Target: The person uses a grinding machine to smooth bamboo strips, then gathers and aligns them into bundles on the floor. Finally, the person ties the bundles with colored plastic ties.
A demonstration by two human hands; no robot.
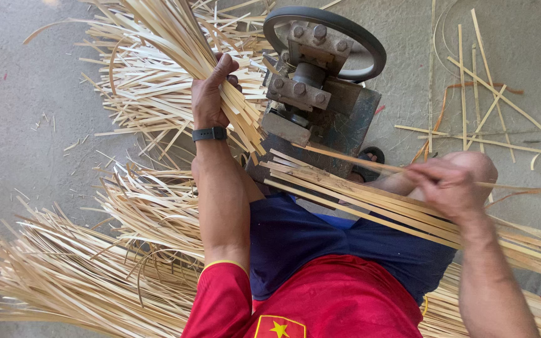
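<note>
My left hand (210, 95), with a dark watch on the wrist, is closed around a thick bundle of pale bamboo strips (176, 37) that fans out toward the upper left. My right hand (447, 186) pinches a single thin bamboo strip (345, 159) that runs from the metal machine (320, 100) across to the right. Under that hand, a flat bundle of longer strips (370, 203) lies across my lap and blue shorts.
The machine has a round handwheel (370, 47) and bolted blocks and stands on the concrete floor (20, 112). Heaps of split strips (82, 269) cover the left and lower floor. Loose strips (483, 106) lie at the upper right. A sandalled foot (370, 161) is beside the machine.
</note>
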